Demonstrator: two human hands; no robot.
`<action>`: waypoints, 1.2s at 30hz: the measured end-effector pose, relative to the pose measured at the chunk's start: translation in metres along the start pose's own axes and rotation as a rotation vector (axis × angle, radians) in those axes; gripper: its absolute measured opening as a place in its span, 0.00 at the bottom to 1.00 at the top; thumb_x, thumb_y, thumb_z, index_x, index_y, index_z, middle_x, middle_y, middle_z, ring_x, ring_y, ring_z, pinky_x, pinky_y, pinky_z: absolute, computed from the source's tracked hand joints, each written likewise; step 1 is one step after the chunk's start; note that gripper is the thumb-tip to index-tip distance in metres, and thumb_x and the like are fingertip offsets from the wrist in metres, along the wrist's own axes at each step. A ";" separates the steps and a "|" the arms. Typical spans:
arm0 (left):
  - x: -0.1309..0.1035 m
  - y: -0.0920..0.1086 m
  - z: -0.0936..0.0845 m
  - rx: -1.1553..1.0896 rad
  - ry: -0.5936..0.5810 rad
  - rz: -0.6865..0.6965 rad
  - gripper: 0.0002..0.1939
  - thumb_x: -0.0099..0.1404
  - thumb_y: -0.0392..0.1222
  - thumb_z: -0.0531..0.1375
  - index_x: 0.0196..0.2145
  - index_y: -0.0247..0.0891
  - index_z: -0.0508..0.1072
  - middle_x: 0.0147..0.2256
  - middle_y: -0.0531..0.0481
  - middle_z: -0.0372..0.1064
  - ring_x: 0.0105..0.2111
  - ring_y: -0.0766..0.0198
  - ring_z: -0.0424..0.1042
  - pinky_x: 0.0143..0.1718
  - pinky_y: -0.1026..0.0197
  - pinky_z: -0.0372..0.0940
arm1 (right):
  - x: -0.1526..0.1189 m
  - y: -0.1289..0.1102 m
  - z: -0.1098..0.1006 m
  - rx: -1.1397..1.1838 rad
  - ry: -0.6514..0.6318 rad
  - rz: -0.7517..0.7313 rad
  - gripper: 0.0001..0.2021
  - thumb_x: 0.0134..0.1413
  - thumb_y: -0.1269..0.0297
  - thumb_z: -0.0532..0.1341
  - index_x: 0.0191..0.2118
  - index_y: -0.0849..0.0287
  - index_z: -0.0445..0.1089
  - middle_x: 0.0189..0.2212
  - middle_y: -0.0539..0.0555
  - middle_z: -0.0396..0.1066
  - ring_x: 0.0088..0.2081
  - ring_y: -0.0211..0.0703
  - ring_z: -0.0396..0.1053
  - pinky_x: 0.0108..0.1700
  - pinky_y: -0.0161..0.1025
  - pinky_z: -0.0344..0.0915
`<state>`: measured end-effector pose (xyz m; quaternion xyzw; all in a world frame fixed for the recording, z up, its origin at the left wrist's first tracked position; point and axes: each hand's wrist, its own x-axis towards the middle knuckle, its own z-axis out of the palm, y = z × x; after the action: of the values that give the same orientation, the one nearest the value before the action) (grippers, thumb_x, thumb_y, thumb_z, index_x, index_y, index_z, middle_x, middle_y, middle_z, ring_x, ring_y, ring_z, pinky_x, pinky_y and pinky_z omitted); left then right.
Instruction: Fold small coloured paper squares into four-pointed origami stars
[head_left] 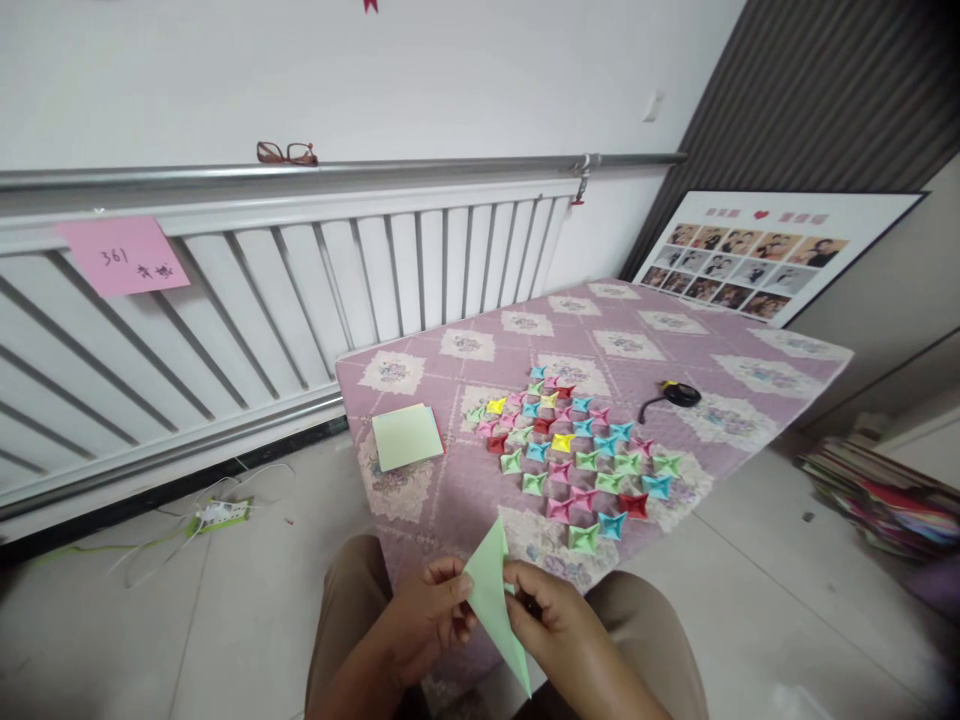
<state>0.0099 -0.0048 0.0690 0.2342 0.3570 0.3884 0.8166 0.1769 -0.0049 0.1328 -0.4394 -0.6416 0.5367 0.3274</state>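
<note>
A light green sheet of paper (491, 590), folded into a pointed shape, is held up over the near edge of the table. My left hand (427, 615) pinches its left side between thumb and fingers. On the right side, my right hand (551, 615) grips the paper, with its fingertips partly behind the fold. Just beyond, several small folded paper pieces in green, pink, blue, yellow and red, among them a yellow piece (562, 442), stand in slanting rows. A stack of square paper (407, 437), pale yellow-green on top, lies to the left of them.
The table (450, 385) has a purple flowered cloth. A coiled black cable (681, 394) lies on its right part. A photo board (780, 255) leans at the far end. Behind runs a white radiator (420, 265). A power strip (221, 514) is on the floor at left.
</note>
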 end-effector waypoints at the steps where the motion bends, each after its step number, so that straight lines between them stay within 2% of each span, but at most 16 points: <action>1: 0.000 0.000 0.001 -0.011 0.021 0.012 0.20 0.47 0.52 0.70 0.30 0.36 0.70 0.21 0.56 0.65 0.21 0.71 0.62 0.23 0.67 0.53 | 0.000 0.000 0.001 -0.019 0.004 -0.006 0.09 0.54 0.70 0.55 0.32 0.56 0.73 0.29 0.51 0.72 0.33 0.43 0.69 0.38 0.37 0.62; 6: 0.001 0.002 0.006 -0.090 0.082 0.053 0.19 0.48 0.50 0.70 0.30 0.36 0.68 0.22 0.56 0.64 0.21 0.71 0.62 0.25 0.66 0.54 | -0.003 -0.002 0.002 -0.135 -0.010 -0.062 0.10 0.56 0.68 0.54 0.33 0.55 0.73 0.31 0.51 0.72 0.34 0.42 0.69 0.37 0.35 0.62; 10: 0.000 0.005 0.007 -0.153 0.039 0.054 0.18 0.49 0.47 0.70 0.32 0.36 0.69 0.26 0.53 0.68 0.25 0.67 0.67 0.28 0.64 0.58 | -0.008 -0.009 -0.002 -0.236 -0.087 -0.083 0.12 0.58 0.70 0.51 0.36 0.54 0.72 0.32 0.51 0.70 0.34 0.41 0.67 0.39 0.35 0.62; 14: -0.002 0.005 0.009 -0.173 0.034 0.084 0.18 0.50 0.44 0.69 0.36 0.36 0.69 0.29 0.51 0.70 0.28 0.65 0.69 0.33 0.62 0.61 | -0.010 -0.013 -0.003 -0.320 -0.144 -0.090 0.16 0.52 0.76 0.53 0.43 0.53 0.70 0.41 0.53 0.69 0.46 0.43 0.66 0.48 0.37 0.61; 17: -0.002 0.002 0.012 -0.105 0.040 0.081 0.17 0.52 0.46 0.66 0.38 0.38 0.68 0.30 0.51 0.70 0.29 0.63 0.69 0.33 0.60 0.61 | -0.008 -0.011 0.000 -0.359 -0.163 -0.101 0.17 0.46 0.79 0.55 0.40 0.55 0.71 0.41 0.53 0.70 0.47 0.44 0.66 0.49 0.37 0.60; 22: -0.003 0.001 0.012 0.307 0.116 0.105 0.13 0.57 0.44 0.61 0.39 0.37 0.70 0.30 0.52 0.68 0.28 0.66 0.66 0.31 0.63 0.59 | -0.005 -0.007 0.002 -0.408 -0.137 -0.177 0.12 0.47 0.79 0.55 0.33 0.55 0.69 0.37 0.52 0.71 0.41 0.42 0.67 0.44 0.36 0.62; 25: -0.007 0.005 0.009 0.551 0.096 0.227 0.17 0.60 0.42 0.59 0.47 0.39 0.67 0.39 0.49 0.68 0.34 0.65 0.66 0.36 0.62 0.61 | -0.006 -0.007 -0.001 -0.448 -0.139 -0.175 0.10 0.48 0.78 0.55 0.32 0.56 0.68 0.34 0.51 0.70 0.38 0.41 0.68 0.41 0.35 0.62; 28: -0.015 0.015 0.010 0.768 -0.002 0.404 0.23 0.63 0.39 0.56 0.56 0.43 0.61 0.48 0.45 0.65 0.41 0.62 0.66 0.42 0.59 0.63 | -0.008 -0.009 -0.003 -0.456 -0.158 -0.170 0.10 0.48 0.79 0.55 0.32 0.56 0.68 0.33 0.50 0.70 0.38 0.40 0.68 0.41 0.34 0.61; 31: -0.024 0.031 0.015 1.047 -0.179 0.590 0.26 0.64 0.33 0.52 0.59 0.46 0.58 0.52 0.44 0.61 0.47 0.60 0.64 0.48 0.58 0.61 | -0.010 -0.011 -0.005 -0.452 -0.174 -0.166 0.11 0.48 0.79 0.55 0.32 0.56 0.68 0.34 0.50 0.70 0.38 0.39 0.68 0.42 0.33 0.61; 33: -0.028 0.043 0.019 1.224 -0.273 0.660 0.26 0.63 0.29 0.51 0.58 0.44 0.60 0.52 0.43 0.60 0.50 0.59 0.63 0.51 0.58 0.60 | -0.011 -0.012 -0.007 -0.448 -0.187 -0.162 0.11 0.49 0.79 0.56 0.32 0.56 0.69 0.36 0.51 0.70 0.39 0.39 0.68 0.42 0.33 0.61; 36: -0.031 0.055 0.023 1.406 -0.329 0.643 0.22 0.60 0.26 0.50 0.49 0.42 0.67 0.50 0.44 0.62 0.47 0.61 0.64 0.48 0.60 0.61 | -0.013 -0.014 -0.009 -0.465 -0.192 -0.157 0.10 0.50 0.78 0.56 0.33 0.56 0.69 0.36 0.50 0.70 0.39 0.39 0.67 0.42 0.33 0.60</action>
<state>-0.0120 0.0008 0.1326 0.8417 0.3081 0.2490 0.3670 0.1871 -0.0141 0.1494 -0.3986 -0.8080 0.3870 0.1961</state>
